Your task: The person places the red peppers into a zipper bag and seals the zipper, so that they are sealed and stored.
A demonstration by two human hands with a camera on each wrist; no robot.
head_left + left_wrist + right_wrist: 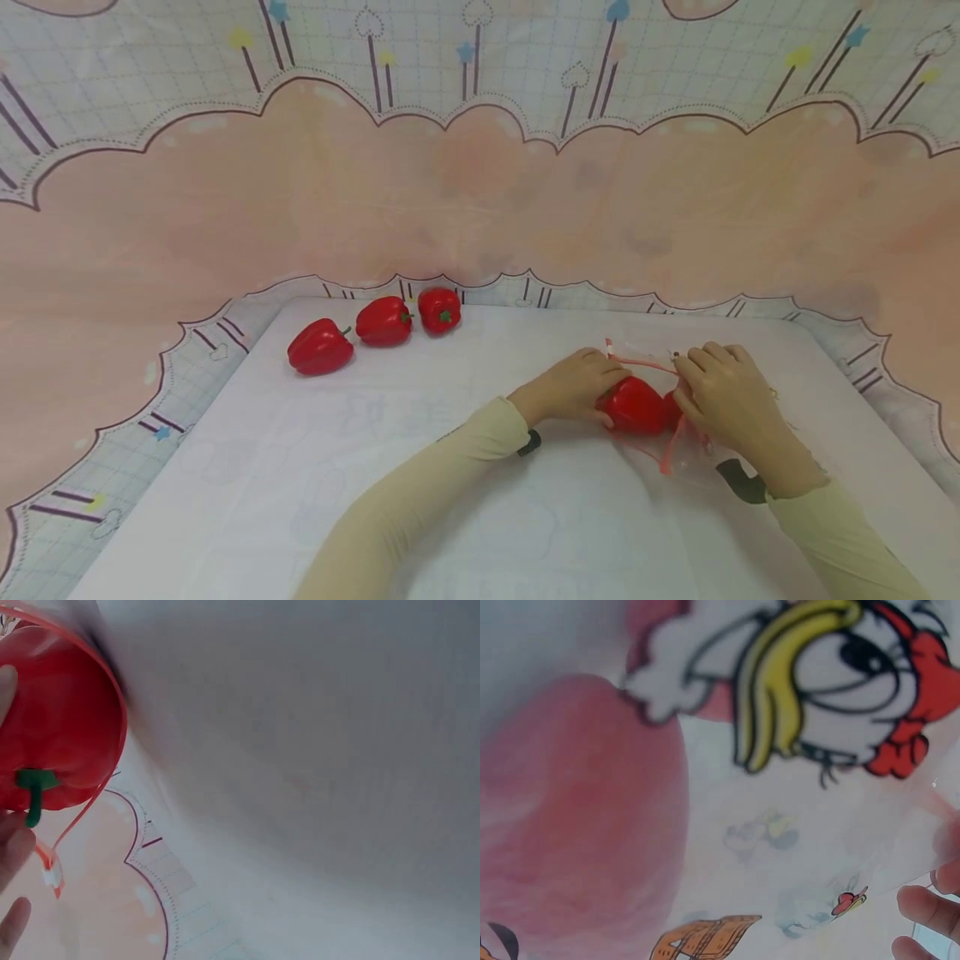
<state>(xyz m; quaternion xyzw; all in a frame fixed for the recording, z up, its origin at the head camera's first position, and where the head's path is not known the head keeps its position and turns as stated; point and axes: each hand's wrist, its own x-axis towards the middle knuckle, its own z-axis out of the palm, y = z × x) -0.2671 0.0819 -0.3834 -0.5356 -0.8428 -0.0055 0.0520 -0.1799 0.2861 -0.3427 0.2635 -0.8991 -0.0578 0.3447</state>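
Note:
My left hand (pixel 573 386) grips a red bell pepper (pixel 637 406) from its stem end, with fingers over the top and thumb at the near side. The pepper sits at the mouth of a clear plastic bag with cartoon prints (pixel 840 817). In the left wrist view, the bag's red edge strip (pixel 122 724) loops around the pepper (pixel 60 712) and its green stem. My right hand (pixel 723 400) holds the bag's rim with curled fingers. Between the hands, more red (pixel 672 410) shows, partly hidden by the right hand. Through the film, the right wrist view shows large red shapes (pixel 585 817).
Three more bell peppers lie at the back left of the white table (pixel 375 467): one on its side (pixel 320 347), a second (pixel 384 322) beside it, and a third (pixel 439 311) with its stem facing forward. Behind the table hangs a patterned cloth (pixel 480 200).

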